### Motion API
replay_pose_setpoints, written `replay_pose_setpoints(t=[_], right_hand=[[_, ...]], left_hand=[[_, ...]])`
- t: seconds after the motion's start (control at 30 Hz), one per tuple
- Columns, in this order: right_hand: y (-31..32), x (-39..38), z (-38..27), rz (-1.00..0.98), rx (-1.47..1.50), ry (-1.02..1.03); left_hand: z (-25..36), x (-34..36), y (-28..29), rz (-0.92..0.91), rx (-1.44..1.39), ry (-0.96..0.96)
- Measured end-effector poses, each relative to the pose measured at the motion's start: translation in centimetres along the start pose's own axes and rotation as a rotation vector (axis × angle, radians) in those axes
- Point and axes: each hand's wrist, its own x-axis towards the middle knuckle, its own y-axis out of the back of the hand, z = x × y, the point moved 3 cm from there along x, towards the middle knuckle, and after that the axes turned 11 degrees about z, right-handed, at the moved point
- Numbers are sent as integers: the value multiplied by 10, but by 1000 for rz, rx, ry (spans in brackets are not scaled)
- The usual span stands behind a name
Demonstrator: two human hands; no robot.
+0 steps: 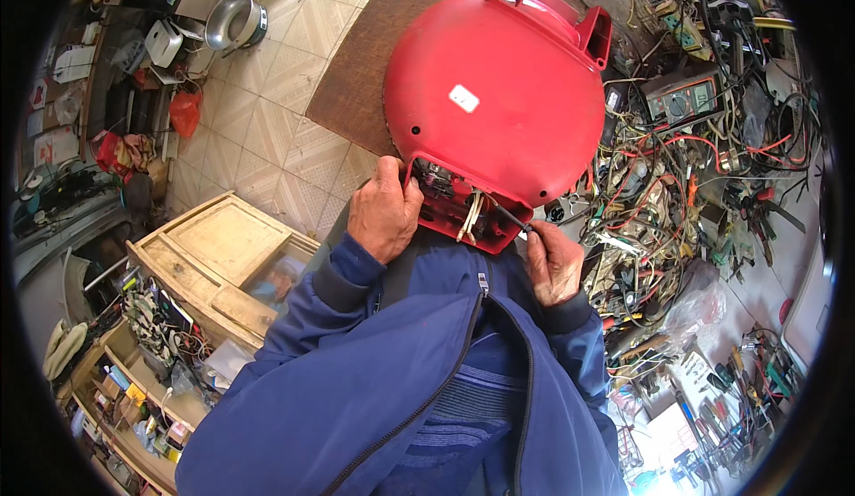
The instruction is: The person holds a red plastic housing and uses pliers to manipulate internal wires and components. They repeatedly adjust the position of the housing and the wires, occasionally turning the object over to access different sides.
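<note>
A large round red appliance base lies upside down on the brown table, its open compartment facing me. White wires and metal parts show inside that opening. My left hand is closed on the compartment's left edge, thumb toward the opening. At the right side, my right hand pinches a thin dark rod that slants into the compartment. Whether this is a screwdriver or a stiff cord I cannot tell. The rod's far end is hard to make out among the parts.
Tangled wires and tools crowd the right side, with a multimeter among them. The brown tabletop ends at the left, above a tiled floor. Wooden drawers stand at lower left. A metal pot is farther off.
</note>
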Motion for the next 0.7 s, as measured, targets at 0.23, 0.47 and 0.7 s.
replay_pose_setpoints(t=[0.23, 0.47, 0.7], right_hand=[[-15, 10, -44, -224, -43, 206], [3, 7, -45, -239, -75, 146], [16, 1, -35, -122, -102, 71]], left_hand=[[-4, 1, -5, 20, -2, -46], [0, -1, 0, 12, -41, 2], [0, 1, 0, 28, -39, -43]])
